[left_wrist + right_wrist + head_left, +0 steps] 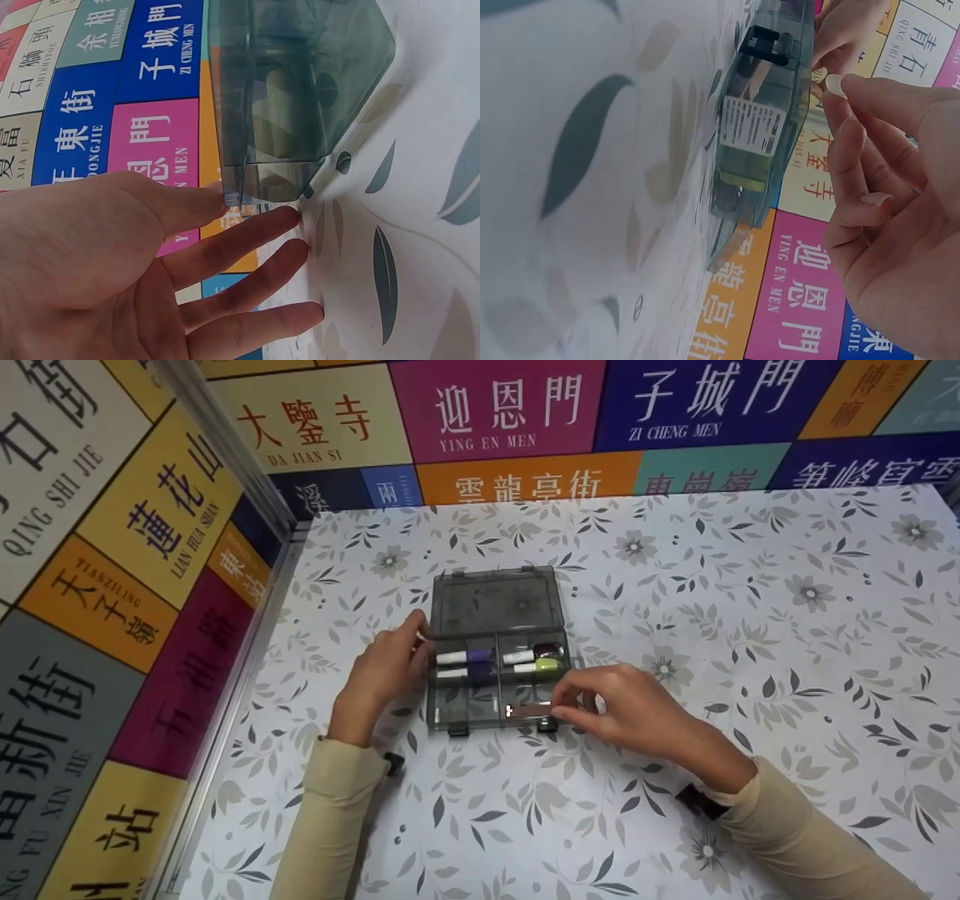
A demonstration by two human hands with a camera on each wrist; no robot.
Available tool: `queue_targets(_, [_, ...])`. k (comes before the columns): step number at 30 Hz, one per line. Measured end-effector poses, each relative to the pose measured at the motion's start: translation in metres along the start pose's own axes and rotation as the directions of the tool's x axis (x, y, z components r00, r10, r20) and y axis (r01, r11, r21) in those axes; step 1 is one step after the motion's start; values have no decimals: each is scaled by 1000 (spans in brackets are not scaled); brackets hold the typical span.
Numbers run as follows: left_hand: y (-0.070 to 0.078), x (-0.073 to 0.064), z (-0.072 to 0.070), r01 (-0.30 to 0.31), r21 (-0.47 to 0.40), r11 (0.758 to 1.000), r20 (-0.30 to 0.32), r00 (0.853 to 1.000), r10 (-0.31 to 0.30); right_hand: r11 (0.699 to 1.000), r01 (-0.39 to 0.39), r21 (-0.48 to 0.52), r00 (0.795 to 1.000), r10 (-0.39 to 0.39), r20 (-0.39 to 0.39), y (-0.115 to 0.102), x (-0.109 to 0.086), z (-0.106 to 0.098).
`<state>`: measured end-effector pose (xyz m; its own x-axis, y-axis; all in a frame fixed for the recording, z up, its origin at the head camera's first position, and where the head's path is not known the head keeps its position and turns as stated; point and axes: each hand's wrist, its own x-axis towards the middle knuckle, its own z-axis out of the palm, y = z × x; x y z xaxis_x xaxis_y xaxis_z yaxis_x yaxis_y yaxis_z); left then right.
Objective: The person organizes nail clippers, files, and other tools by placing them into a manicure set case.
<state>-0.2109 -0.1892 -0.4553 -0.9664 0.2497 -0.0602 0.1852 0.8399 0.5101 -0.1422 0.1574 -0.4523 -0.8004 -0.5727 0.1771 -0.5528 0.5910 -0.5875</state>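
Note:
A translucent dark grey plastic box (461, 711) lies on the table with its lid (491, 604) folded back. Its left side holds a purple nail polish bottle (480, 655) and a dark blue one (480, 672), both white-capped. To the right lie a dark red bottle (549, 650) and a yellow-green bottle (547, 665). My right hand (626, 709) pinches a flat, shiny metal nail clipper (529, 710) by one end, over the front right compartment. My left hand (382, 679) is at the box's left side, thumb touching the rim, the other fingers extended.
The table (750, 660) wears a white cover with grey flowers and leaves. Colourful panels (499, 409) with place names stand behind it and along the left. A white label (751, 126) shows on the box's side, near a black latch (769, 45).

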Motion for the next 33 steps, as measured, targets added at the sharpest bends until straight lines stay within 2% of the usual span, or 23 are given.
queue_targets(8, [-2,-1,0,-9,1,1000,-12,1000,9,1000,6,25,1000,-6,-6,-9,12,12])
queue_targets(19, [2,-1,0,18,-8,1000,5,1000,-18,998,43,52,999,-42,-27,-16,28,33])
queue_targets(25, [2,0,0,16,-6,1000,1,1000,-16,995,33,95,999,-30,-37,-20,32,37])
queue_targets(33, [1,-1,0,-8,20,1000,-8,1000,8,991,67,117,996,-61,-60,-23,36,42])
